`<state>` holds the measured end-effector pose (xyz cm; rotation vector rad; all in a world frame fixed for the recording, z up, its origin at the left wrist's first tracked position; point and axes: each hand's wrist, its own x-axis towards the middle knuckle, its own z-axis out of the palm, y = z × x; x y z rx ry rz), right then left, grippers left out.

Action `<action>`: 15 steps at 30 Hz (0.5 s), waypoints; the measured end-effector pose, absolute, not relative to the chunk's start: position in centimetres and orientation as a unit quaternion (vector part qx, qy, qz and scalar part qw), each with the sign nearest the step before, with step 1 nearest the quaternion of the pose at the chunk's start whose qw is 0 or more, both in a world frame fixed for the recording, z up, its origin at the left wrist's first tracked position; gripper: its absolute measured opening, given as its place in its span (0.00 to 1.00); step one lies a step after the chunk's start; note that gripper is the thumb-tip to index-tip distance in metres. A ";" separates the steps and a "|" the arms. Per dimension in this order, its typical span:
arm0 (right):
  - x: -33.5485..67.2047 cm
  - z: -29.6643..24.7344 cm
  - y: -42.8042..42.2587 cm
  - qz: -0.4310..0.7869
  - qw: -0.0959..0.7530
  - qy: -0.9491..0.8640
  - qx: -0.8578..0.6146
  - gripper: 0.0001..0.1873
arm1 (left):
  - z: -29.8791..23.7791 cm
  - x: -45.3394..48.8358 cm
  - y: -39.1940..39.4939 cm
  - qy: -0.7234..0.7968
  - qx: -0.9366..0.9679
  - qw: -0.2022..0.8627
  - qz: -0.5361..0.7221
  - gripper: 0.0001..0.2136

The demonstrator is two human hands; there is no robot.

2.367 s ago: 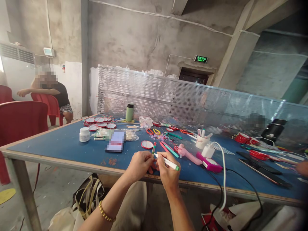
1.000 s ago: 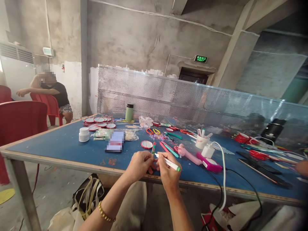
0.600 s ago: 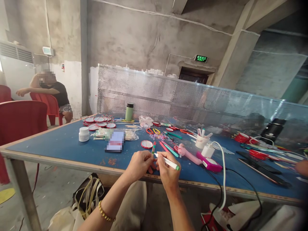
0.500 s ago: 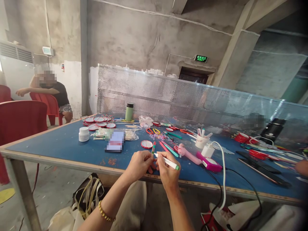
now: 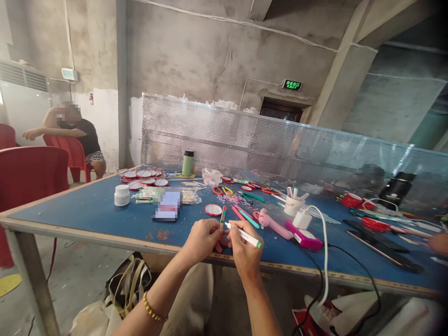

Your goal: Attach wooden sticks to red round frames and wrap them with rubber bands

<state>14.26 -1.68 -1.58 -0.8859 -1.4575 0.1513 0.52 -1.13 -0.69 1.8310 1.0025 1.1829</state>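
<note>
My left hand [image 5: 203, 240] is closed on a thin flat stick [image 5: 223, 216] painted red and green, held upright just above the near edge of the blue table [image 5: 87, 210]. My right hand [image 5: 245, 252] grips a white marker with a green end [image 5: 245, 236], and its tip touches the stick. Both hands meet over the table edge. A red-rimmed round disc [image 5: 213, 210] lies just beyond the stick.
Painted sticks, scissors [image 5: 222, 190], a pink fan [image 5: 276, 226], a magenta device [image 5: 304, 236] with white charger cable, a cup of markers [image 5: 293, 203], a white jar [image 5: 122, 195], a green flask [image 5: 188, 163] and red discs [image 5: 143, 177] crowd the table. Another person sits far left [image 5: 75, 135]. Red chairs stand left.
Almost nothing differs; the marker tip shifts slightly along the stick while both hands stay in place.
</note>
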 end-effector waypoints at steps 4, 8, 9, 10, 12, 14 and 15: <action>14.2 -1.5 -1.7 0.059 0.651 -0.649 -0.389 0.11 | -0.6 0.5 -1.1 0.388 0.712 0.362 0.460 0.10; 14.2 -1.3 -1.9 0.054 0.648 -0.652 -0.390 0.11 | -0.6 0.5 -1.0 0.390 0.714 0.355 0.460 0.10; 14.2 -1.3 -1.9 0.052 0.647 -0.652 -0.392 0.11 | -0.7 0.5 -1.0 0.390 0.714 0.356 0.459 0.10; 14.2 -1.3 -1.9 0.049 0.645 -0.653 -0.394 0.12 | -0.7 0.5 -1.0 0.391 0.714 0.356 0.459 0.10; 14.3 -1.3 -1.9 0.045 0.641 -0.655 -0.397 0.12 | -0.7 0.5 -1.1 0.395 0.714 0.356 0.456 0.10; 14.3 -1.3 -1.9 0.043 0.639 -0.657 -0.397 0.12 | -0.7 0.5 -1.1 0.396 0.714 0.355 0.456 0.11; 14.3 -1.3 -1.9 0.044 0.639 -0.658 -0.397 0.12 | -0.7 0.5 -1.2 0.395 0.714 0.355 0.456 0.11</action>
